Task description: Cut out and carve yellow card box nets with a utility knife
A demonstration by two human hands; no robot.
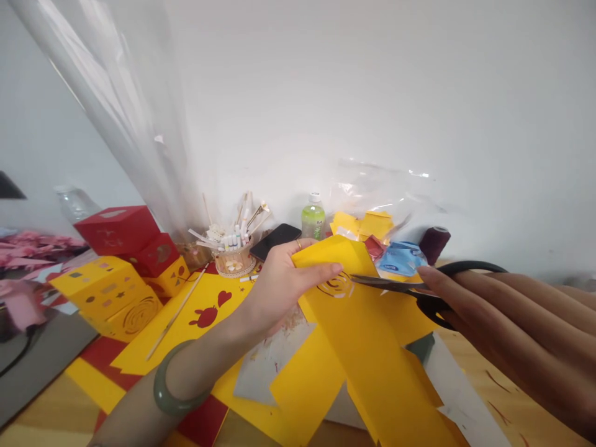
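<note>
My left hand (284, 279) is closed on the upper left edge of a folded yellow paper sheet (372, 347), thumb on top. A curved spiral pattern (336, 287) is cut into the sheet beside the thumb. In my right hand (503, 335) are black-handled scissors (395, 284), their blades pointing left. The blade tips lie at the right side of the spiral; whether they pass into a slit I cannot tell. A green bangle (170, 388) circles my left wrist.
Yellow and red paper boxes (116, 230) with cut-out shapes stand at the left. Behind the hands are a basket of pens (233, 257), a black phone (275, 241), a green bottle (313, 217), a blue packet (401, 257) and a dark thread spool (434, 244). Red paper slivers lie on the wooden table (516, 372).
</note>
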